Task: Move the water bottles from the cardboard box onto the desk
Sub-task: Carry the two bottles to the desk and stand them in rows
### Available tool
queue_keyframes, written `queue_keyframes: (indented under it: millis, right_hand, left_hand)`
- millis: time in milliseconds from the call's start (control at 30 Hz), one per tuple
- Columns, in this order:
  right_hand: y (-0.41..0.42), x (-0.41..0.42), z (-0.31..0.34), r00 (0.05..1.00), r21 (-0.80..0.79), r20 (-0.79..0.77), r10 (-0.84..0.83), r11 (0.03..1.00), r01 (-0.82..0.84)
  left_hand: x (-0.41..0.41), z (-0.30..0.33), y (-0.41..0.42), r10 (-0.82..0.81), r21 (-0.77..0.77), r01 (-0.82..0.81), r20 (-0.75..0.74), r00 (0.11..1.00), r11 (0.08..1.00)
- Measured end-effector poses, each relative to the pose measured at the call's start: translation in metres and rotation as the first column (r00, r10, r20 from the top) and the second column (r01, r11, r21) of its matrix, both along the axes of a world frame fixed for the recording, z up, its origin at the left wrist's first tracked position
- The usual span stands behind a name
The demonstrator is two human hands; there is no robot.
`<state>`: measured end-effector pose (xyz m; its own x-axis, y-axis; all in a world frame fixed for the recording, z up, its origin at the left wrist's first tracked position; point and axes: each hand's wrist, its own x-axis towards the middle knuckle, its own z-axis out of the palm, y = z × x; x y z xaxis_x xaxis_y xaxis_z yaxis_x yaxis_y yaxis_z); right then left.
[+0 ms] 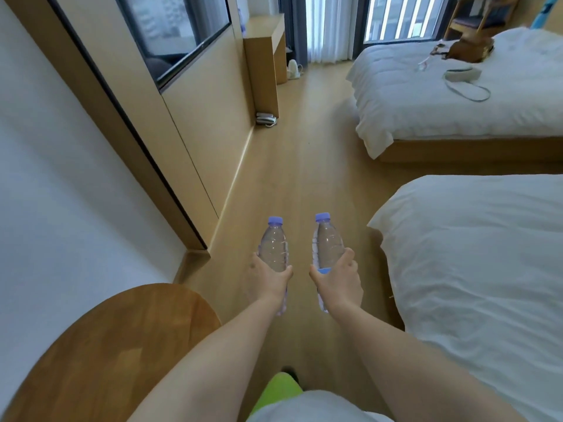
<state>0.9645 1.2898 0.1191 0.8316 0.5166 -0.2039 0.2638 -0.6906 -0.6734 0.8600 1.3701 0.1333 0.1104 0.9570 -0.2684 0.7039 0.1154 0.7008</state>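
- Pale wooden floor (292,166) ran toward curtained windows (393,19) that let in daylight.
- Two white-covered beds (475,257) stood at right.
- A round wooden table (115,339) sat beside the white wall (45,178).
- A wooden desk (265,41) stood at far left.

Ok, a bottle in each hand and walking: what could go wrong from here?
Both hands are full: the left hand grips the left bottle and the right hand the right bottle, so neither could catch a slip. The aisle is narrow; the round wooden table and near bed could snag an elbow.
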Motion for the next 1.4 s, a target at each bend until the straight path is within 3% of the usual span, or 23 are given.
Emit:
queue_keyframes:
  millis: [300, 700, 1067, 1400]
  right_hand:
    - [0.162, 0.103, -0.016, 0.999, -0.024, -0.022, -0.047, 0.999, 0.047]
    - [0.38, 0.218, 0.016, 0.987, 0.028, -0.032, -0.155, 0.987, 0.156]
    - [0.572, 0.353, -0.009, 1.0, 0.006, 0.02, -0.018, 1.0, 0.018]
    - [0.751, 0.501, 0.02, 0.999, 0.03, 0.045, 0.025, 0.999, -0.027]
  left_hand:
    - [0.108, -0.024, 0.171, -0.026, -0.024, 0.025, -0.049, 0.998, 0.999]
    - [0.233, 0.002, 0.395, -0.109, 0.047, 0.116, -0.137, 0.985, 0.992]
    - [0.358, -0.014, 0.579, -0.033, 0.05, 0.043, -0.19, 0.981, 0.998]
    - [0.503, 0.009, 0.749, 0.071, 0.068, -0.06, -0.175, 0.982, 0.996]
